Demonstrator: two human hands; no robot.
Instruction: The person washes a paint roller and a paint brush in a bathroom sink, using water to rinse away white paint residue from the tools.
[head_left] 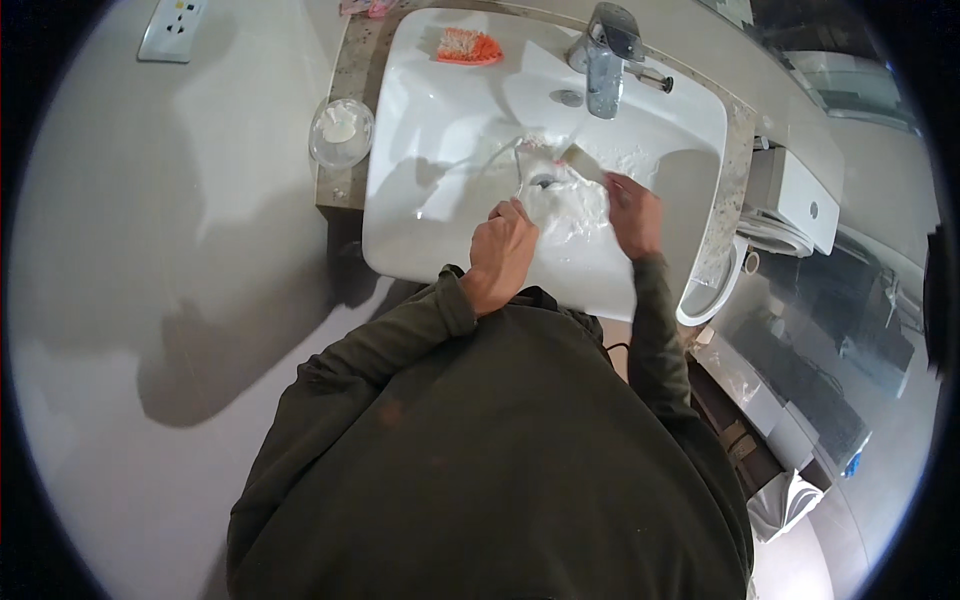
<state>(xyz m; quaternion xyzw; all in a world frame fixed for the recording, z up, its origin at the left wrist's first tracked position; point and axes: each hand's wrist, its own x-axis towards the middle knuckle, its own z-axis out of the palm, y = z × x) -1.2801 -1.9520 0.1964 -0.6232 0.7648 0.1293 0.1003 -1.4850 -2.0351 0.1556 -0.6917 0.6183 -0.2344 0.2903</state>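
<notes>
My left grip [505, 245] is closed around a thin pale utensil [519, 172], its kind unclear, by the foam [575, 208] in the white washbasin [440, 115], upper centre of the frame; my right grip [633, 212] pinches a flat yellowish-green pad [583, 163] near it. The utensil looks light, stiff and probably slippery, best held by its lower end. Its long axis runs nearly straight up the frame; the pad slants toward the upper left

2 hands [502, 250]; 1 sink [378, 225], 1 faucet [605, 68], 1 orange brush [468, 47], 1 clear tub [342, 150]
</notes>
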